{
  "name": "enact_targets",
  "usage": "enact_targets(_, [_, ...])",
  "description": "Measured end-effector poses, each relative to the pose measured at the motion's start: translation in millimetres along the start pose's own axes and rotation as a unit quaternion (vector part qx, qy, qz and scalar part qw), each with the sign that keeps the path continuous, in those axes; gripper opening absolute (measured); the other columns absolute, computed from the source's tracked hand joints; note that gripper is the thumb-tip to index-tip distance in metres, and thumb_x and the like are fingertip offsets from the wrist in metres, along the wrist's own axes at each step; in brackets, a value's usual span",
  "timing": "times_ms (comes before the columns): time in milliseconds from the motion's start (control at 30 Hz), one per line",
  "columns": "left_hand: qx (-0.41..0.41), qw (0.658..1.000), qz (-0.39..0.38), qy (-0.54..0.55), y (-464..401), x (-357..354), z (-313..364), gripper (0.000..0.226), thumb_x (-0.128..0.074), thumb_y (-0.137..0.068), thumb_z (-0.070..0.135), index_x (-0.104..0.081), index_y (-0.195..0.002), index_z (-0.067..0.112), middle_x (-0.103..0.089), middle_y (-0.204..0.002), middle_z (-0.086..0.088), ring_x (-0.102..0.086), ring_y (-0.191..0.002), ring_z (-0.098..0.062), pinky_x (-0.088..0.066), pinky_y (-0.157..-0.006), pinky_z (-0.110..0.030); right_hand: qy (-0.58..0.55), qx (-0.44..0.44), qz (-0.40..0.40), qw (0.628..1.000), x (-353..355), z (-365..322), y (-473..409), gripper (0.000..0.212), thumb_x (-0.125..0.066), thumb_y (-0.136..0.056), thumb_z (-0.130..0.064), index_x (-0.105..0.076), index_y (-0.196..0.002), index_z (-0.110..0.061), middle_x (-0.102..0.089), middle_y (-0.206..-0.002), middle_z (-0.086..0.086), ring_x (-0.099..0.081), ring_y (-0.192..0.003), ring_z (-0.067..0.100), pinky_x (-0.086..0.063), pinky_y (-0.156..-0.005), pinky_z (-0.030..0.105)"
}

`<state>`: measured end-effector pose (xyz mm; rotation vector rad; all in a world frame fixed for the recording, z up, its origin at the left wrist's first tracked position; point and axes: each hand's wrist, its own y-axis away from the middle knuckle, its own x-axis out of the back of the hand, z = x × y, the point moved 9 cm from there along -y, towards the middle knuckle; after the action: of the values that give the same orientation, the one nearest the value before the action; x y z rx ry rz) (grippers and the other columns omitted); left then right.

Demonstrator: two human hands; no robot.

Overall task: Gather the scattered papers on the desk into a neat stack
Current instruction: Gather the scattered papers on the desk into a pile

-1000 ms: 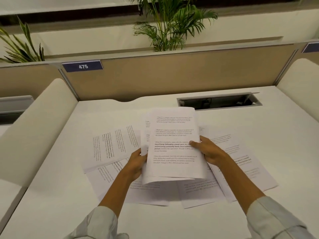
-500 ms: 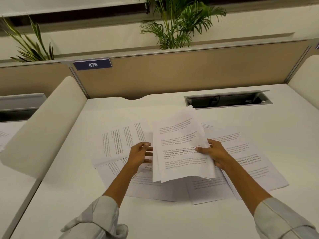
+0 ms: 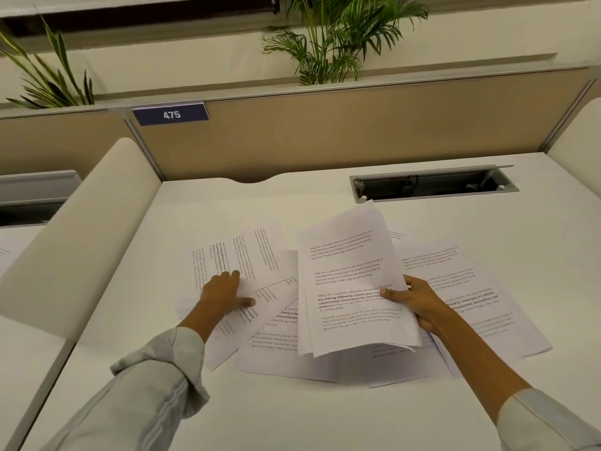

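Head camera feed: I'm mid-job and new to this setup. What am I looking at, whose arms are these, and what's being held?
There is no machine here: a person wears one wide-angle camera on the head, looking forward and down at their own bare hands. The right hand grips a bundle of printed papers, raised at a tilt above the white desk. The left hand lies flat on a loose sheet at the left. More printed sheets lie spread and overlapping on the desk. Behind are a cable slot, a divider with a sign reading 475, and plants.
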<state>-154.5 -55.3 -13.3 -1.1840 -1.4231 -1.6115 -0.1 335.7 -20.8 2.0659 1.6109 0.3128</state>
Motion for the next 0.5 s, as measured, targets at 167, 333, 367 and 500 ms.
enact_targets(167, [-0.031,0.996,0.068,-0.051,9,8,9,0.057,-0.052,-0.089,0.058,-0.048,-0.124,0.013,-0.061,-0.117,-0.006,-0.059,-0.103,-0.021,-0.049,-0.082,-0.03,-0.015,-0.012,0.009,1.0,0,7,-2,0.046,-0.077,-0.076,0.003,-0.063,-0.12,0.0,-0.072,-0.11,0.021,-0.072,-0.089,0.038,-0.062,-0.063,0.041])
enact_targets(333, [-0.082,0.985,0.099,-0.119,23,7,20,0.026,-0.049,-0.098,0.024,-0.05,-0.121,0.012,-0.065,-0.115,-0.006,-0.062,-0.098,-0.021,-0.053,-0.085,-0.032,-0.012,-0.017,0.009,1.0,-5,9,0,0.043,-0.076,-0.078,0.001,-0.063,-0.119,-0.002,-0.073,-0.107,0.02,-0.074,-0.083,0.035,-0.061,-0.061,0.041])
enact_targets(367, [-0.081,0.984,0.096,-0.127,25,7,22,0.027,-0.05,-0.096,0.019,-0.049,-0.122,0.012,-0.066,-0.114,-0.006,-0.063,-0.098,-0.021,-0.053,-0.084,-0.032,-0.008,-0.018,0.008,1.0,-6,9,0,0.042,-0.076,-0.079,0.0,-0.063,-0.119,-0.003,-0.073,-0.108,0.02,-0.073,-0.085,0.036,-0.061,-0.061,0.041])
enact_targets(500, [-0.03,0.988,0.11,-0.101,33,31,25,0.035,-0.05,-0.091,0.007,-0.05,-0.125,0.008,-0.068,-0.099,-0.005,-0.066,-0.084,-0.021,-0.046,-0.066,-0.028,-0.015,-0.013,0.0,1.0,-9,12,2,0.043,-0.071,-0.084,-0.001,-0.06,-0.125,-0.004,-0.072,-0.112,0.018,-0.07,-0.095,0.038,-0.062,-0.067,0.043])
